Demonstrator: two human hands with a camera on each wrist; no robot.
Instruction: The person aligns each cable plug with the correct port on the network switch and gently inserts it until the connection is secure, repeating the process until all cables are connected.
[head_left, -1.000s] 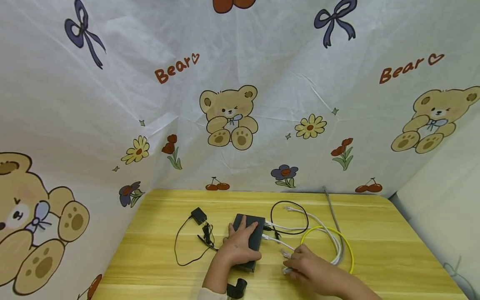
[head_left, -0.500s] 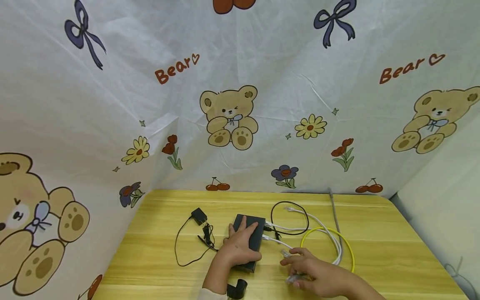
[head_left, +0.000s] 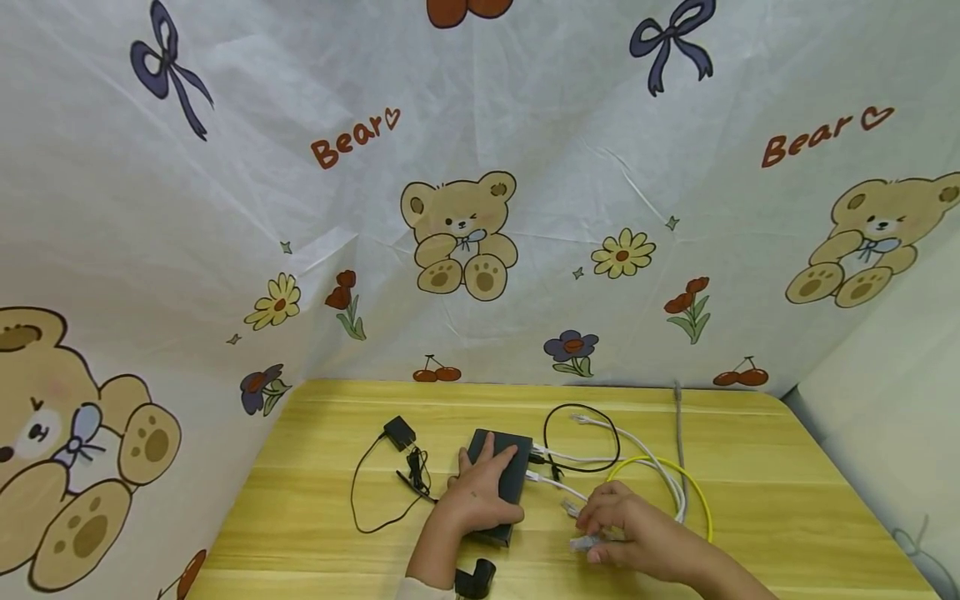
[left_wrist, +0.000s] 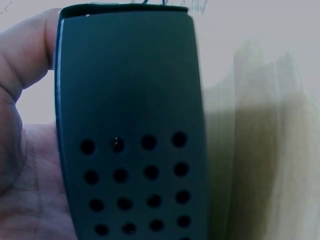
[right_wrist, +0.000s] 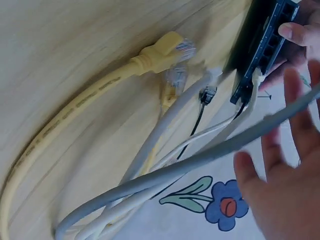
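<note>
A black network switch [head_left: 513, 483] lies on the wooden table under my left hand [head_left: 476, 492], whose fingers spread over its top while the thumb reaches the port side. The left wrist view shows one end of it with rows of round holes. My right hand [head_left: 630, 533] pinches a grey Ethernet cable [right_wrist: 195, 162] near its transparent plug [head_left: 583, 543], to the right of the switch. White cables [right_wrist: 257, 75] and a black one [head_left: 536, 457] run into the ports. Beside the right fingers lies another transparent plug [head_left: 570, 507].
A yellow Ethernet cable [head_left: 703, 500] and a loose white one [head_left: 637, 442] loop at the right. At the left lies a black power adapter [head_left: 399, 431] with its cord. A black angled piece [head_left: 476, 577] sits near the front. Behind the table hangs a bear-print sheet [head_left: 510, 342].
The right fingers loosened around the plug, then closed on it again. The grey cable's far part has shifted to the right. My left hand and the switch have stayed put.
</note>
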